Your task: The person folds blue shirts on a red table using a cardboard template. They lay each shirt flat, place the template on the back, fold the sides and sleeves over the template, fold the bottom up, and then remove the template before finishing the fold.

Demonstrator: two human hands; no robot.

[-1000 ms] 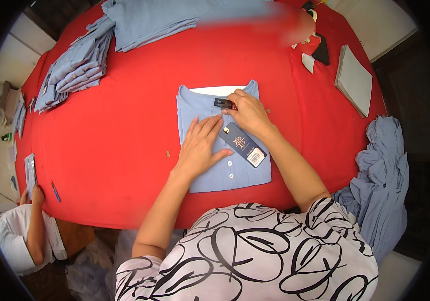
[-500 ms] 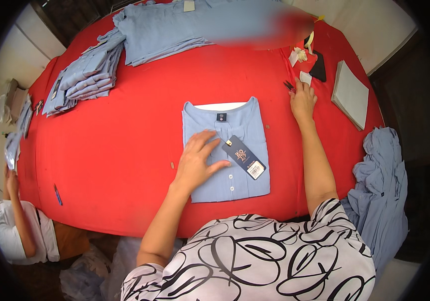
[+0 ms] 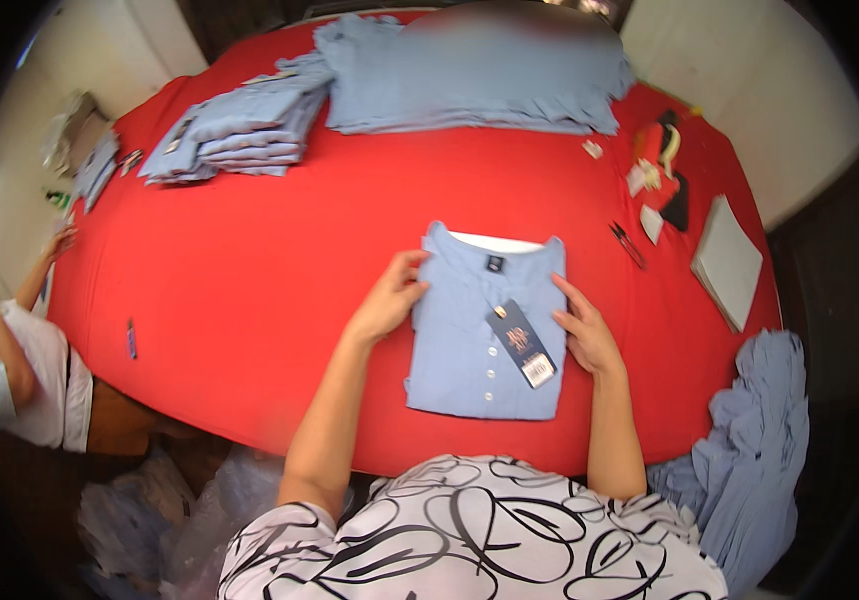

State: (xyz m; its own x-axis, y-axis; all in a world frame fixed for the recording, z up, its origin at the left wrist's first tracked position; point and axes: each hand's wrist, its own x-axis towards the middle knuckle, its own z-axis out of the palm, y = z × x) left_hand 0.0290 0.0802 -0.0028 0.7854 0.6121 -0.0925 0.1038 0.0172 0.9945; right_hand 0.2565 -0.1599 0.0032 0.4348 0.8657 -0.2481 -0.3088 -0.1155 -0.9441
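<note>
In front of me lies a folded light-blue shirt (image 3: pixel 459 350) with a round neckline and a row of white buttons. White backing (image 3: pixel 494 242) shows at the neck opening. A dark hang tag (image 3: pixel 523 343) with a white sticker rests slanted on the shirt's front. My left hand (image 3: pixel 387 298) grips the shirt's upper left edge. At the right edge, my right hand (image 3: pixel 591 332) has its thumb and forefinger on the cloth; its other fingers are partly hidden. Dark thread snips (image 3: pixel 627 245) lie on the red cloth beyond my right hand.
Folded blue shirts are stacked (image 3: pixel 254 125) at the far left, with a wider blue pile (image 3: pixel 469 90) behind. A pen (image 3: pixel 131 340) lies left; white sheets (image 3: pixel 729 262) and a tape dispenser (image 3: pixel 671 150) sit right. Loose blue garments (image 3: pixel 749 440) hang nearby. Another person (image 3: pixel 24 370) is left.
My right hand has left the thread snips and come to the shirt's right edge. My left hand has moved off the shirt's front to its left edge. The view has shifted.
</note>
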